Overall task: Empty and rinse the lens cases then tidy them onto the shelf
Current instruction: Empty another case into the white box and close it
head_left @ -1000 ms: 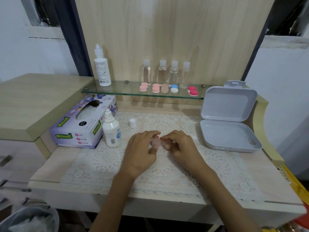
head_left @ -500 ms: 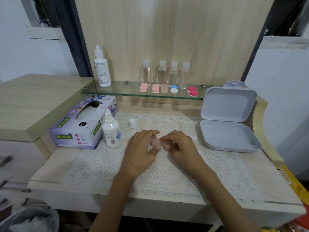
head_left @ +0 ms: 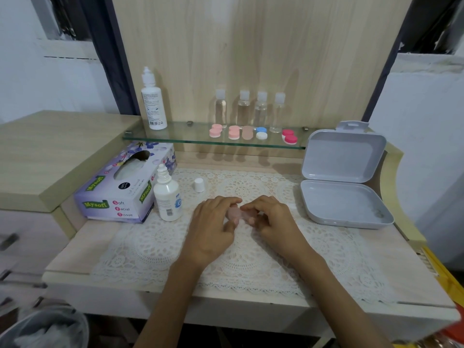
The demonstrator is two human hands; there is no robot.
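- Both hands met at the middle of the surface (head_left: 82, 244), low over the lace mat (head_left: 251, 267). The left hand (head_left: 213, 229) and the right hand (head_left: 275, 222) each pinched one end of a pale pink lens case (head_left: 234, 213) with curled fingertips, which hid most of it.
- The step looked like twisting a cap, though I could not tell whether on or off. Done well, one hand would brace the body while the other turned, with the case kept level and close to the mat so nothing spilled or rolled.
- The small solution bottle (head_left: 167, 197) stood at nine o'clock from the hands with its nozzle bare. Its white cap (head_left: 199, 185) lay loose at eleven o'clock. Both needed a wide berth from the left forearm.
- A row of five other cases (head_left: 247, 133) sat on the glass shelf (head_left: 175, 138) at twelve o'clock. This case probably belonged beside them once rinsed.
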